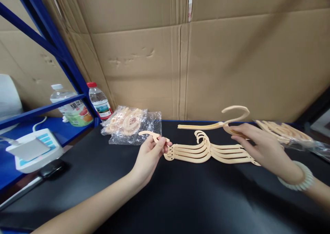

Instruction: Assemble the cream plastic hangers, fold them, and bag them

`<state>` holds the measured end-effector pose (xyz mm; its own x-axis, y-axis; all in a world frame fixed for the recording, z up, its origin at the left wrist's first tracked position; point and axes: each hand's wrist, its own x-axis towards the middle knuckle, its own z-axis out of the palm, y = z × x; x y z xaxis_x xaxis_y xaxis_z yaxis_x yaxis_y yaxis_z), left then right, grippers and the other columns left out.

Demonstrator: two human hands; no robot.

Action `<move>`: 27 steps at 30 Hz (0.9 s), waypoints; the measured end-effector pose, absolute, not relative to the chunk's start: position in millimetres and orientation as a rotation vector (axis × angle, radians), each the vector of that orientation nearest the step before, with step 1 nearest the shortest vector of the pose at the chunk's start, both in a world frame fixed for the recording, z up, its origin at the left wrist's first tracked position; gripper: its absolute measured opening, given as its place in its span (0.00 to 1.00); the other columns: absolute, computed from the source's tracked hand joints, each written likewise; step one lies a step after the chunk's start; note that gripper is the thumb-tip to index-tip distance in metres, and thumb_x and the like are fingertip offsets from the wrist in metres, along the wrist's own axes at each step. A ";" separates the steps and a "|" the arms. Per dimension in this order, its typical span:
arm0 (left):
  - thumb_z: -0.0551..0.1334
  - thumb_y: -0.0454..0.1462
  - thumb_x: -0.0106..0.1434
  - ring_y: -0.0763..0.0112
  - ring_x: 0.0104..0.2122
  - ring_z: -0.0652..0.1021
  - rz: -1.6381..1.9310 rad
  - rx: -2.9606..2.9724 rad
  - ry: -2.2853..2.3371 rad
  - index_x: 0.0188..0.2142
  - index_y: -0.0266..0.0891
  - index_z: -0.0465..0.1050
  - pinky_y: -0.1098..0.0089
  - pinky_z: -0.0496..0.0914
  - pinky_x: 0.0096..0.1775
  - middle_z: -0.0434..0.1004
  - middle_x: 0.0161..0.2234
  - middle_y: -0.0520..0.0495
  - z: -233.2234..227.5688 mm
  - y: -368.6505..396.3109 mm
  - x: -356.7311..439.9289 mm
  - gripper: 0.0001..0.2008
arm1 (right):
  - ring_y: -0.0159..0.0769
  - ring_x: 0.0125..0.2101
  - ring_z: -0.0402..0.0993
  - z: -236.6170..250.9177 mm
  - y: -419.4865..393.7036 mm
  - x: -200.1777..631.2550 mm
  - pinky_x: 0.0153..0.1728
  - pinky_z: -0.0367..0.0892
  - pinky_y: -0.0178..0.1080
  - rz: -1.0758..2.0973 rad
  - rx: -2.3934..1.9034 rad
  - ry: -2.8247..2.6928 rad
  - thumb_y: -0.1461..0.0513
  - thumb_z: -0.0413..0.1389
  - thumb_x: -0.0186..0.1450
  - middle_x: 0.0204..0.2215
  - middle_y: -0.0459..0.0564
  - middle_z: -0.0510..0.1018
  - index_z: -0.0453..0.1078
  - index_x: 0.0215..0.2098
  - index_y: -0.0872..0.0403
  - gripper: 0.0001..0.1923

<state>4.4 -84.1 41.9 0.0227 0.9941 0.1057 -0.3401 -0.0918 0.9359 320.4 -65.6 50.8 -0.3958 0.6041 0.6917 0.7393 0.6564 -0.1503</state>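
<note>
The left hand was closed with thumb and fingertips on a small curved hook piece, and just beside its fingers lay a stack of thin beige hangers on the black table, while the right hand, half closed, pinched one single hanger at its neck above that stack. These hangers looked light, stiff and a little brittle, so I judged the neck under the hook as the best place to hold. Beyond the left hand were a plastic bag of hooks and two bottles, beyond the right hand another bag, and nothing blocked the stack.
</note>
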 end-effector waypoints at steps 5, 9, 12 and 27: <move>0.70 0.39 0.56 0.75 0.29 0.69 1.356 1.108 0.853 0.28 0.36 0.71 0.73 0.65 0.34 0.69 0.27 0.52 41.7 -85.5 6.4 0.11 | 0.38 0.43 0.76 36.8 -77.2 323.0 0.41 0.72 0.38 -0.192 -0.928 -2.174 0.67 0.52 0.68 0.45 0.51 0.78 0.65 0.56 0.48 0.19; 0.71 0.38 0.55 0.74 0.30 0.68 1.277 1.096 0.803 0.29 0.35 0.73 0.73 0.64 0.34 0.69 0.28 0.51 37.5 -86.4 5.6 0.10 | 0.39 0.40 0.78 33.4 -79.5 327.1 0.41 0.73 0.40 -0.223 -0.874 -2.128 0.67 0.54 0.66 0.43 0.49 0.79 0.67 0.54 0.47 0.18; 0.70 0.38 0.57 0.74 0.30 0.67 1.236 1.069 0.725 0.29 0.36 0.74 0.73 0.63 0.36 0.67 0.27 0.51 33.6 -85.9 4.1 0.09 | 0.41 0.42 0.78 31.1 -80.2 328.6 0.43 0.73 0.43 -0.234 -0.840 -2.097 0.68 0.55 0.65 0.44 0.49 0.80 0.69 0.51 0.47 0.17; 0.68 0.35 0.60 0.75 0.30 0.71 1.005 0.961 0.567 0.32 0.37 0.73 0.76 0.68 0.31 0.69 0.34 0.49 34.4 -88.6 2.9 0.05 | 0.41 0.40 0.78 30.7 -83.4 325.7 0.43 0.72 0.40 -0.356 -0.829 -2.100 0.71 0.55 0.63 0.38 0.49 0.82 0.71 0.48 0.47 0.18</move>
<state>2.9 -88.6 34.4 0.4501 0.8927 0.0225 -0.4432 0.2015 0.8735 325.7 -83.4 30.7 -0.4375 0.4338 0.7877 0.6693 0.7421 -0.0369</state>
